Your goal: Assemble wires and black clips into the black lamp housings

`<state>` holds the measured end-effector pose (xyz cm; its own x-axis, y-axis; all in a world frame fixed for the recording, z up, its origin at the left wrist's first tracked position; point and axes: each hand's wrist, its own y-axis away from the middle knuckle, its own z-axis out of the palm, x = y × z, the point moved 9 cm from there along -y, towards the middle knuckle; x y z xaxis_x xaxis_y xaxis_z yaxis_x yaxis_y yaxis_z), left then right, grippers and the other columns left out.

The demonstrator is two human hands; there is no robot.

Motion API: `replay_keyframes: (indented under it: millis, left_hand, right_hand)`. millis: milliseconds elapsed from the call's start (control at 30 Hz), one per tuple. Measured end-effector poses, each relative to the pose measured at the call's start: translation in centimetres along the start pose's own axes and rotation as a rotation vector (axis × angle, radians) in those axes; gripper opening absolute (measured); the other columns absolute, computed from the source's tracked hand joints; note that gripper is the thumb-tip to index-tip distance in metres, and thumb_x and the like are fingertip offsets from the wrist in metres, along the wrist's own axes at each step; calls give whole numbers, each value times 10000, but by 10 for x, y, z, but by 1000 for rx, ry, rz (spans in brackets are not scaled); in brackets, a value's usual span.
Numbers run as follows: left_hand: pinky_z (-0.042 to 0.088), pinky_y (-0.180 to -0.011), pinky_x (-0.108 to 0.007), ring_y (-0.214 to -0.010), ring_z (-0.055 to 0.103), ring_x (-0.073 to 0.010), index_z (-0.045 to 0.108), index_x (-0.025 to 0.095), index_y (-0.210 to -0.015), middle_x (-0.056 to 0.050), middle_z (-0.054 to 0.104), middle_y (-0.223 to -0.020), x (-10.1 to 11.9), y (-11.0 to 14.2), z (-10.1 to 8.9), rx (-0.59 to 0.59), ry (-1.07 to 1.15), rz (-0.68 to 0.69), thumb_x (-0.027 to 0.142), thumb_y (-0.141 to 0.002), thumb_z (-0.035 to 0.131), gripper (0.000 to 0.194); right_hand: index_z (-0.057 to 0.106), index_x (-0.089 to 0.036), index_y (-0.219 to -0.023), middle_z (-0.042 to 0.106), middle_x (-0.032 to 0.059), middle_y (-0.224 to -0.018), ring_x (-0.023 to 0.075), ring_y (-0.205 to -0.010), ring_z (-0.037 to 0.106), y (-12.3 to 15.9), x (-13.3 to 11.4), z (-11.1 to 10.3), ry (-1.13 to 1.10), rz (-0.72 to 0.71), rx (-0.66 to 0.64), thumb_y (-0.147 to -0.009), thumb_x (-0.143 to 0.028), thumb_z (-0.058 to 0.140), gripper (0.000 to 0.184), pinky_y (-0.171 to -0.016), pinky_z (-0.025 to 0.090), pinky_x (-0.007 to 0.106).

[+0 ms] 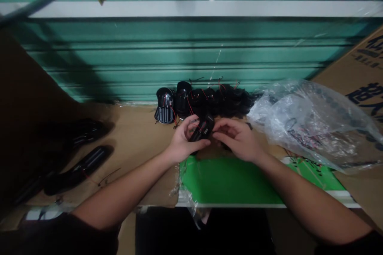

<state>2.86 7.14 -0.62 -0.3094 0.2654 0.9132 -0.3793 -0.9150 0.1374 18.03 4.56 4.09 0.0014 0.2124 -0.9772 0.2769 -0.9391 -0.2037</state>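
My left hand (181, 140) grips a small black plastic housing (202, 128) with red wires. The fingertips of my right hand (236, 138) reach its right end, and I cannot tell whether they grip it. Just behind my hands, a row of several similar black housings (165, 105) with red wires stands on the cardboard-covered bench (134, 143). A green mat (227, 181) lies close below my wrists.
A crumpled clear plastic bag (308, 123) holding dark parts and wires lies to the right. Long black moulded pieces (79, 169) lie to the left. A teal roller shutter (179, 55) rises behind the bench, and a printed cardboard box (359, 75) leans at the right.
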Motion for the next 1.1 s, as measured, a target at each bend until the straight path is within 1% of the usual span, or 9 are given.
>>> replay_keyframes:
  millis: [67, 167, 233, 400, 533, 633, 767, 900, 1100]
  left_hand:
    - [523, -939, -173, -986, 658, -56, 545, 146, -1256, -56, 696, -1188, -2, 0, 3, -38, -40, -16, 183, -523, 975, 850]
    - [518, -919, -168, -961, 654, -55, 631, 104, -1124, -60, 717, -1128, -4, 1, 12, -139, -62, -35, 254, -612, 954, 624]
    - [521, -850, -173, -889, 648, -49, 635, 103, -1120, -53, 718, -1087, -7, 1, 14, -156, -15, -54, 309, -671, 927, 574]
    - [484, -619, -183, -720, 627, -62, 520, 160, -1163, -19, 702, -982, -26, 1, 11, -78, 72, -155, 389, -661, 935, 690]
    - [517, -669, -157, -722, 638, -45, 540, 120, -1109, -18, 682, -890, -24, -2, 12, -72, 87, -114, 366, -656, 943, 655]
    - [530, -601, -176, -625, 609, -45, 541, 111, -1070, 3, 642, -823, -21, -2, 11, -73, 85, -115, 404, -641, 949, 661]
    - [591, -534, -285, -573, 652, -121, 487, 142, -1066, 17, 623, -842, -19, 1, 14, -96, 110, -152, 480, -659, 926, 688]
    - [635, -554, -381, -639, 729, -227, 454, 174, -1123, -1, 644, -882, -20, 6, 23, -150, 182, -234, 481, -725, 870, 652]
    - [578, -443, -318, -546, 681, -182, 482, 170, -1235, -41, 661, -952, -21, 11, 23, -162, 153, -312, 439, -789, 784, 602]
  right_hand:
    - [680, -179, -1062, 677, 33, -838, 131, -704, 659, 0, 1, 2, -59, 28, -8, -972, -287, 781, 173, -629, 575, 243]
    - [686, -162, -1068, 708, 51, -909, 127, -717, 684, -1, 0, 1, -117, 20, -8, -967, -276, 790, 185, -642, 597, 238]
    - [694, -156, -1080, 730, 70, -975, 125, -734, 698, -2, -1, 0, -143, 16, -10, -972, -268, 786, 181, -640, 599, 228]
    - [710, -154, -1082, 762, 86, -1017, 128, -727, 715, -4, 2, -2, -183, 32, -10, -962, -255, 802, 182, -582, 580, 199]
    - [734, -149, -1038, 756, 83, -1001, 132, -714, 709, -5, 6, -2, -198, 56, -13, -940, -252, 820, 166, -553, 580, 200]
    - [727, -152, -991, 724, 55, -919, 121, -669, 674, -4, 7, -4, -197, 61, 3, -928, -251, 826, 154, -529, 574, 205]
    - [685, -161, -1008, 660, 8, -739, 117, -564, 618, -3, 9, -4, -206, 91, -2, -950, -279, 807, 179, -486, 555, 215]
    - [676, -149, -1027, 670, 14, -723, 112, -557, 620, -2, 9, -4, -183, 108, -14, -965, -293, 794, 196, -492, 545, 196]
    - [673, -143, -1021, 669, 9, -734, 89, -550, 607, -1, 5, 0, -168, 113, -24, -979, -289, 778, 184, -493, 528, 166]
